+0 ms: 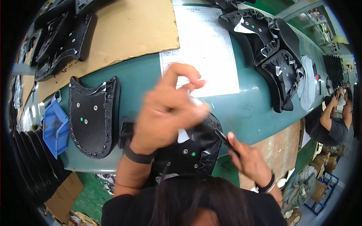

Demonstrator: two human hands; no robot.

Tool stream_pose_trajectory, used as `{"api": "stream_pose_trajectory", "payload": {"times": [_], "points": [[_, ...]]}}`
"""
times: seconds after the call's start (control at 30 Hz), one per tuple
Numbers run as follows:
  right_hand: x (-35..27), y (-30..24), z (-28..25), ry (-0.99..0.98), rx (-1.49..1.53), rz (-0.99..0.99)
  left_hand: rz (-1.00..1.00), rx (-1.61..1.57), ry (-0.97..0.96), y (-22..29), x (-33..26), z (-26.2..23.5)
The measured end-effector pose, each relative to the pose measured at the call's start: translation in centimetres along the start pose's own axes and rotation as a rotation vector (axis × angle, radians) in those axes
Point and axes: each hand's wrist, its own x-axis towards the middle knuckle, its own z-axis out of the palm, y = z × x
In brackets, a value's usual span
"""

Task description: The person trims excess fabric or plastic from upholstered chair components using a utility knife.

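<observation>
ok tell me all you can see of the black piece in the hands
The black piece is a shield-shaped panel of leather-like material with a gathered, stitched rim. Its face carries small metal rivets and a green dot, and white tabs show along the top edge. It is held tilted over the near edge of the green table. The left hand covers its top; the right hand grips its right edge.

A black leather piece with metal rivets and a green dot lies at the green worktop's near edge.

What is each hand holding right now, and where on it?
Both hold the black seat cover: left hand at its top edge, right hand pinching its right edge.
</observation>
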Motion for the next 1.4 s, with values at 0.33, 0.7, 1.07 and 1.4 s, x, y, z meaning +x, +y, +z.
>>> {"api": "stream_pose_trajectory", "payload": {"times": [0.33,0.7,1.07,1.4], "points": [[-0.2,-2.7,0.2,0.010,0.179,0.219,-0.002,1.024,-0.774,-0.6,-3.6,0.2],[-3.9,-2.1,1.9,0.088,0.213,0.173,-0.220,0.140,-0.427,0.4,-2.9,-0.3],[-3.2,-1.7,1.4,0.039,-0.006,0.067,0.071,0.418,-0.513,-2.7,-3.5,-1.0],[-1.5,-3.2,2.8,0.308,-0.088,0.236,0.066,0.888,-0.554,-0.7,-2.6,0.5]]}}
